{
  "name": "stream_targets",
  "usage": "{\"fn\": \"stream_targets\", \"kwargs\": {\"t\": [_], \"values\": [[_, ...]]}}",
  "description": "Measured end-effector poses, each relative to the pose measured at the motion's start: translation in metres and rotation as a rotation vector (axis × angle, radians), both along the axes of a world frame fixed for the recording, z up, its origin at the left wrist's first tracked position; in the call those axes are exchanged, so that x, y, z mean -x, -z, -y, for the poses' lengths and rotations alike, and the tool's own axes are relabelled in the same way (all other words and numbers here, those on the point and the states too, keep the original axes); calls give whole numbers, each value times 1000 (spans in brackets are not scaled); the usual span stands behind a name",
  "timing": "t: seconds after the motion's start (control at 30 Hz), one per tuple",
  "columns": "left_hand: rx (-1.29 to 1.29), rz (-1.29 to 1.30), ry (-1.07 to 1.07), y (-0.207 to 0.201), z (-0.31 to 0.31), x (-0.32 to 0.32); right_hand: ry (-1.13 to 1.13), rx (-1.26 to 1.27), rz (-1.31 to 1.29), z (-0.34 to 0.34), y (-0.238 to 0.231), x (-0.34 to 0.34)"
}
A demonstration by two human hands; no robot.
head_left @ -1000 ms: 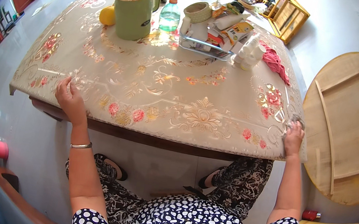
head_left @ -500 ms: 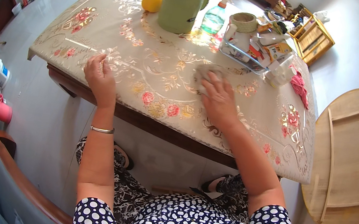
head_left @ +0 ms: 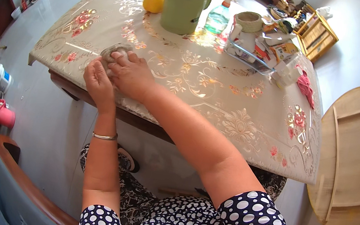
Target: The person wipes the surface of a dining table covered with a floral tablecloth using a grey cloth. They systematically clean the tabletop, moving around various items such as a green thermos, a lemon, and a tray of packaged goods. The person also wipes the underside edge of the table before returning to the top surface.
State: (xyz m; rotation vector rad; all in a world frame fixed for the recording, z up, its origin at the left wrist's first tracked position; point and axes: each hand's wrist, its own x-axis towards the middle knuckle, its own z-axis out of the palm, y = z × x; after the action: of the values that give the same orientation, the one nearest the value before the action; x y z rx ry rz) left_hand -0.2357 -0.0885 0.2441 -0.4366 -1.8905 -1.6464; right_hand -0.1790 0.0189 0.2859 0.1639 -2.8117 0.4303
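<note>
A bunched grey-beige cleaning cloth [head_left: 115, 52] lies on the flowered tablecloth [head_left: 220, 100] at the table's left front. My right hand [head_left: 133, 75] presses down on it, fingers bent over its near side. Right beside it is my left hand [head_left: 98, 81], just over the table's front edge, with its fingers drawn together toward the thumb. Whether anything is pinched in them is hidden. The left fingertips come close to the cloth; whether they touch it I cannot tell. My right forearm reaches across the front of the table.
Toward the back stand a green thermos jug [head_left: 182, 10], yellow fruit [head_left: 153, 2] and a spray bottle [head_left: 218, 18]. A basket [head_left: 248, 58] of mixed small items, a clear jar [head_left: 286, 73] and a pink cloth [head_left: 306, 88] are at right. A round wooden board [head_left: 355, 161] leans beyond the table.
My right hand has swept the cleaning cloth from the middle of the table leftward, up against my left hand. My left hand has stayed nearly in place.
</note>
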Motion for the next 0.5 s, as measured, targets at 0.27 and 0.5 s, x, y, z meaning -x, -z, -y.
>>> {"fn": "stream_targets", "kwargs": {"t": [0.27,0.5], "values": [[126,-52,-78,10,5,13,443,-71,-48,-130,16,-92],[150,-16,-47,14,4,14,795,-262,-122,-252,35,-294]]}}
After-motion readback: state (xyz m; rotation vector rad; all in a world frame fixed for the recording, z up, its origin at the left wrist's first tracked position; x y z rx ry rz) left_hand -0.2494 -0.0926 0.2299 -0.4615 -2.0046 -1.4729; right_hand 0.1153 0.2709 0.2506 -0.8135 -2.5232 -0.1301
